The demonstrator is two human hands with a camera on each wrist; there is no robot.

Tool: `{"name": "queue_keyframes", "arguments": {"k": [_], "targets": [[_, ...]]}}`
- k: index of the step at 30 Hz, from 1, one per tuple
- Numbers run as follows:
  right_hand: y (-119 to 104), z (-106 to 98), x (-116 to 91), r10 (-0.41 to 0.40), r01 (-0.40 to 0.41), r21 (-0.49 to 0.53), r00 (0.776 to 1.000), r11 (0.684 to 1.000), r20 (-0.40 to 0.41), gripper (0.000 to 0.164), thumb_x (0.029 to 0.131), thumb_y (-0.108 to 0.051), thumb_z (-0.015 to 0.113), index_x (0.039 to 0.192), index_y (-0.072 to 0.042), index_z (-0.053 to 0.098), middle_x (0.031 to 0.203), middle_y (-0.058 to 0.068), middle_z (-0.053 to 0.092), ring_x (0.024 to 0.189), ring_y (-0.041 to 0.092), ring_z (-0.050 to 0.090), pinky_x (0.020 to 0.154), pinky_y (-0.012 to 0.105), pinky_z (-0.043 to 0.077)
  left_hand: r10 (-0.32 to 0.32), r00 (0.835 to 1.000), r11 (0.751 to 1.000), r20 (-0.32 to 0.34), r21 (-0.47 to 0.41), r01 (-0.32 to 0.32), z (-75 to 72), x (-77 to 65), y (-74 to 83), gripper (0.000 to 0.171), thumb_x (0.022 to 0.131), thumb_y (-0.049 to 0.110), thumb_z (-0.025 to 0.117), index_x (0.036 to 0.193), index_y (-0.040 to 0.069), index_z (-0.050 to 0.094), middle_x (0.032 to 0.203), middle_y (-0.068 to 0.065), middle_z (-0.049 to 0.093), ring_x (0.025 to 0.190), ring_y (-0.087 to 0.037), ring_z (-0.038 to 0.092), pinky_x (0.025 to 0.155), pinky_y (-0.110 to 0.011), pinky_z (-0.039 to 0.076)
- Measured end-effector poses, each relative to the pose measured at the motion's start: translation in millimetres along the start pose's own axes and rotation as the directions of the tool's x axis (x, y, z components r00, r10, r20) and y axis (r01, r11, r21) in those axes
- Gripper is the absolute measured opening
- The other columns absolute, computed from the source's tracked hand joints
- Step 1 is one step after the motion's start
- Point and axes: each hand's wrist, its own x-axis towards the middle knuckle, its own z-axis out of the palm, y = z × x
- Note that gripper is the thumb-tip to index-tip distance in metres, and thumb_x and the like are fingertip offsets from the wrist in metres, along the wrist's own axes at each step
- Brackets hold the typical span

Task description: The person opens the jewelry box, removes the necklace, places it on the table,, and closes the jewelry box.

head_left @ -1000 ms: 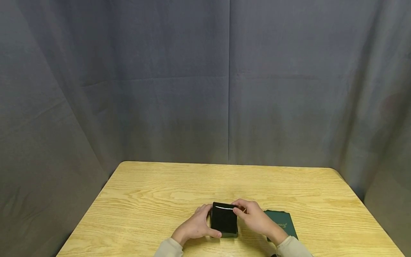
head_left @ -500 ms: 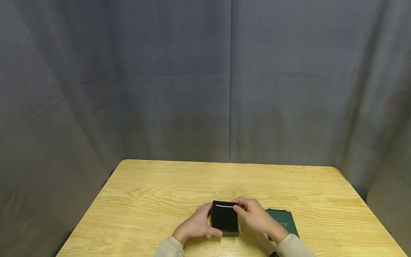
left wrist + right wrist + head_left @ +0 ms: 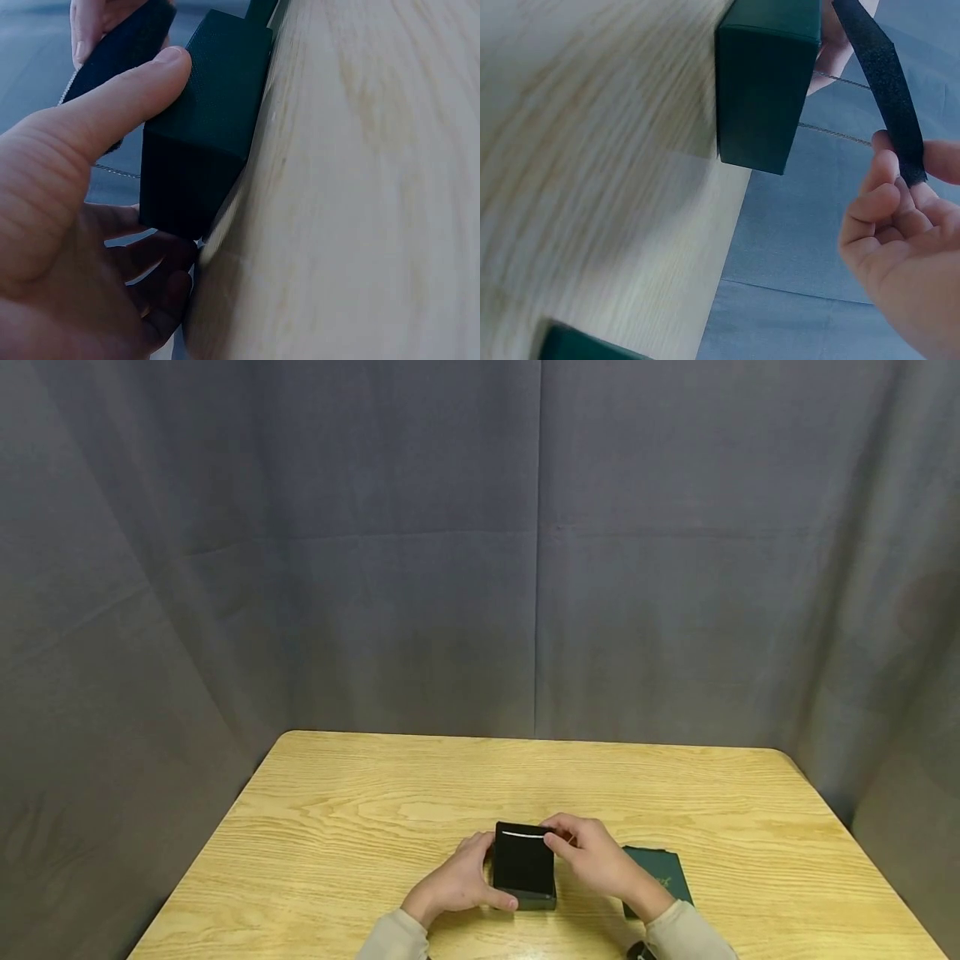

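Observation:
A small dark green box stands on the table. My left hand holds it, thumb on the near side and fingers around the left side. Above the box is a thin black pad, tilted, with a silver chain across its face near the far edge. My right hand pinches the far right corner of this pad between thumb and fingers. In the right wrist view, two strands of the chain stretch between the pad and the box. The box's inside is hidden.
A flat dark green lid-like piece with gold lettering lies to the right, partly under the right forearm. A black object shows by the right sleeve. Grey curtains surround the wooden table.
The black pad has risen slightly and shifted a little away in my right hand, showing more of the box's near side. My left hand has stayed on the box.

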Motion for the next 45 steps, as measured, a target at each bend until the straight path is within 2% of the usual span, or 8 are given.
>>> {"name": "queue_keyframes", "arguments": {"k": [17, 24, 31, 35, 39, 42, 45], "targets": [[-2.6, -3.4, -1.1, -0.007, 0.007, 0.003, 1.000, 1.000, 0.004, 0.024, 0.098, -0.021, 0.053, 0.113, -0.006, 0.063, 0.080, -0.003, 0.058, 0.061, 0.011, 0.049, 0.052, 0.027, 0.042, -0.037, 0.999, 0.999, -0.010, 0.010, 0.037, 1.3, 0.7, 1.5, 0.098, 0.067, 0.038, 0.086, 0.143, 0.002, 0.035, 0.142, -0.014, 0.038, 0.130, -0.033, 0.034, 0.102, -0.054, 0.031], [-3.9, -4.8, -0.9, 0.004, -0.004, -0.011, 1.000, 1.000, -0.010, 0.023, 0.098, -0.021, 0.054, 0.113, -0.006, 0.064, 0.081, -0.004, 0.059, 0.064, 0.011, 0.050, 0.054, 0.027, 0.043, -0.007, 1.000, 1.000, -0.017, 0.013, 0.007, 1.0, -0.1, 1.9, 0.097, 0.066, 0.035, 0.087, 0.143, 0.004, 0.037, 0.136, -0.009, 0.044, 0.125, -0.030, 0.037, 0.101, -0.054, 0.032], [-6.3, -6.5, -1.5, 0.013, -0.013, -0.004, 1.000, 1.000, -0.026, 0.023, 0.097, -0.021, 0.054, 0.113, -0.007, 0.064, 0.082, -0.004, 0.061, 0.065, 0.012, 0.051, 0.054, 0.027, 0.043, 0.007, 1.000, 1.000, -0.028, 0.001, -0.007, -1.5, -2.6, 7.7, 0.100, 0.070, 0.038, 0.083, 0.147, 0.005, 0.029, 0.144, -0.015, 0.035, 0.130, -0.033, 0.033, 0.101, -0.057, 0.030], [-6.5, -7.4, -1.2, 0.010, -0.010, -0.004, 1.000, 1.000, -0.023, 0.025, 0.098, -0.022, 0.054, 0.114, -0.007, 0.064, 0.082, -0.003, 0.060, 0.065, 0.013, 0.051, 0.054, 0.028, 0.043, 0.025, 0.996, 1.000, -0.089, -0.012, -0.026, -5.3, -4.2, 14.6, 0.082, 0.078, 0.045, 0.075, 0.142, 0.007, 0.039, 0.137, -0.010, 0.040, 0.124, -0.031, 0.038, 0.097, -0.056, 0.035], [-6.2, -8.0, -1.3, 0.007, -0.006, 0.012, 1.000, 1.000, -0.019, 0.027, 0.098, -0.023, 0.054, 0.116, -0.006, 0.063, 0.083, -0.002, 0.060, 0.068, 0.020, 0.055, 0.055, 0.028, 0.044, 0.041, 0.989, 0.999, -0.145, -0.018, -0.044, -7.8, -4.8, 22.2, 0.058, 0.086, 0.049, 0.065, 0.127, 0.011, 0.053, 0.124, -0.002, 0.049, 0.116, -0.025, 0.045, 0.093, -0.051, 0.039], [-6.0, -8.1, -1.3, 0.008, -0.007, 0.024, 1.000, 1.000, -0.022, 0.027, 0.098, -0.024, 0.054, 0.117, -0.006, 0.063, 0.083, -0.003, 0.061, 0.070, 0.024, 0.056, 0.056, 0.027, 0.044, 0.043, 0.987, 0.998, -0.156, -0.045, -0.050, -8.4, -4.5, 26.3, 0.043, 0.089, 0.045, 0.063, 0.117, 0.013, 0.057, 0.112, 0.002, 0.052, 0.107, -0.020, 0.049, 0.088, -0.043, 0.043], [-6.2, -8.2, -1.5, 0.006, -0.005, 0.028, 1.000, 1.000, -0.027, 0.027, 0.098, -0.023, 0.053, 0.118, -0.006, 0.062, 0.083, -0.004, 0.061, 0.069, 0.025, 0.056, 0.055, 0.027, 0.043, 0.038, 0.988, 0.991, -0.150, -0.125, -0.057, -8.4, -3.9, 28.7, 0.033, 0.092, 0.036, 0.063, 0.113, 0.011, 0.058, 0.103, 0.003, 0.055, 0.098, -0.017, 0.053, 0.082, -0.038, 0.046]]}}
